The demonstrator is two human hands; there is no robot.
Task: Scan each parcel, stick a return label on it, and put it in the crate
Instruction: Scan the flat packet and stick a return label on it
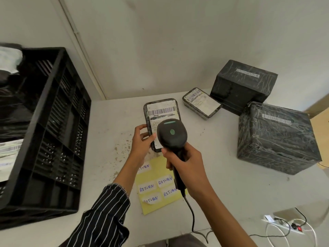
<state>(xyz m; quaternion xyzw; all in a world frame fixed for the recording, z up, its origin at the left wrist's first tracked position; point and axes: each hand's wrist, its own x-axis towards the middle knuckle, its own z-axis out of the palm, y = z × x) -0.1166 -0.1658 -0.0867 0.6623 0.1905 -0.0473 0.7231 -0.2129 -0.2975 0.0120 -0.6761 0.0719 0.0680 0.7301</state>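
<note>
My left hand (141, 142) grips the near left edge of a flat black parcel (161, 108) with a white barcode label, tilted up above the table. My right hand (185, 168) holds a black barcode scanner (171, 134) by its handle, its head just over the parcel's label. Below my hands lies a yellow sheet (154, 207) with several white RETURN labels (146, 188). The black crate (53, 132) stands at the left and holds wrapped parcels.
On the white table (231, 184) at the right sit a small flat parcel (202, 103) and two large black-wrapped boxes, the far box (243, 84) and the near box (276, 138). The scanner cable (192, 216) trails toward me. A power strip (284, 226) lies on the floor.
</note>
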